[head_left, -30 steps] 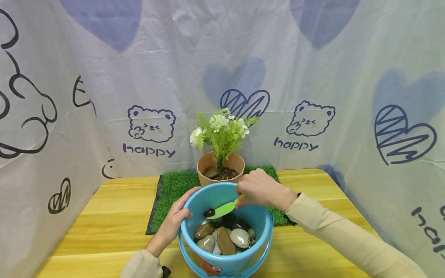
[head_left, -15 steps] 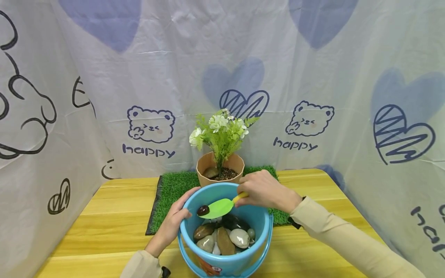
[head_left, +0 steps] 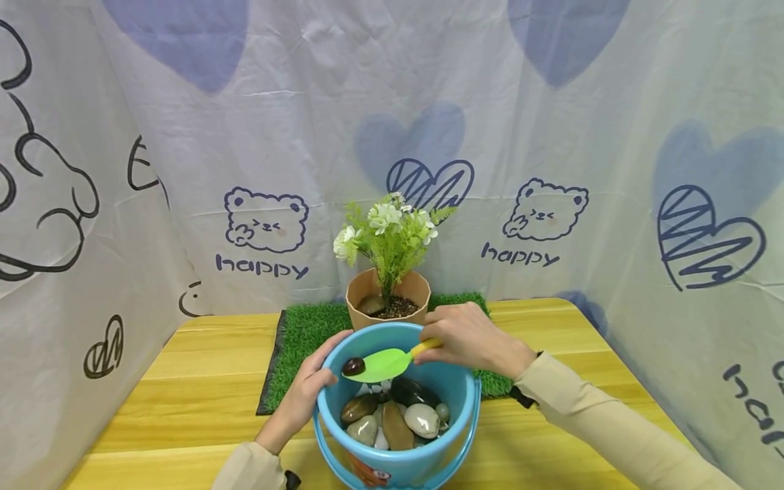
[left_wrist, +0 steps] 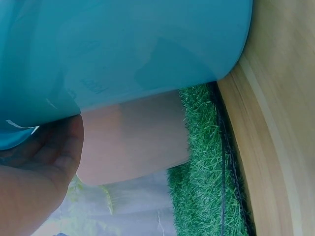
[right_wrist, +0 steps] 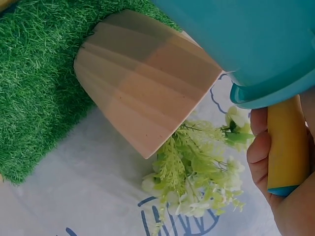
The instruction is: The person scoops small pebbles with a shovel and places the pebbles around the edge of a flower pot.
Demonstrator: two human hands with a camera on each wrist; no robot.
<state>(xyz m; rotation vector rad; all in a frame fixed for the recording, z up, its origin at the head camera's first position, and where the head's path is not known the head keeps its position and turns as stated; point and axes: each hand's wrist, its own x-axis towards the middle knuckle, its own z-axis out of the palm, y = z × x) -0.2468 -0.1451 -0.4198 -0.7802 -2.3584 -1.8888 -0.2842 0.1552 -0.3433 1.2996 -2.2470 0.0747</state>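
Note:
My right hand (head_left: pixel 468 335) grips the yellow handle (right_wrist: pixel 288 147) of a toy shovel, whose green blade (head_left: pixel 382 366) hangs inside the blue bucket (head_left: pixel 398 463). A dark brown glossy pebble (head_left: pixel 353 367) sits at the blade's tip, near the bucket's left inner wall. With my left hand (head_left: pixel 309 378) I hold the bucket's left rim, thumb over the edge and fingers along the outside. Several stones fill the bottom, among them a brown stone (head_left: pixel 398 425), a pale stone (head_left: pixel 422 420) and a black stone (head_left: pixel 413 393). The left wrist view shows the fingers against the bucket's outer wall.
Just behind the bucket, a peach flowerpot (head_left: pixel 388 299) with a white-flowered plant (head_left: pixel 392 228) stands on a green turf mat (head_left: pixel 312 327). In the pot lie dark soil and a stone (head_left: pixel 371 305). A printed cloth (head_left: pixel 294 136) surrounds the wooden table (head_left: pixel 165 381).
The shovel has shifted left and lifted slightly, with its blade turned flatter. The pebble has gone with it, up from the stones. My left hand stays on the rim.

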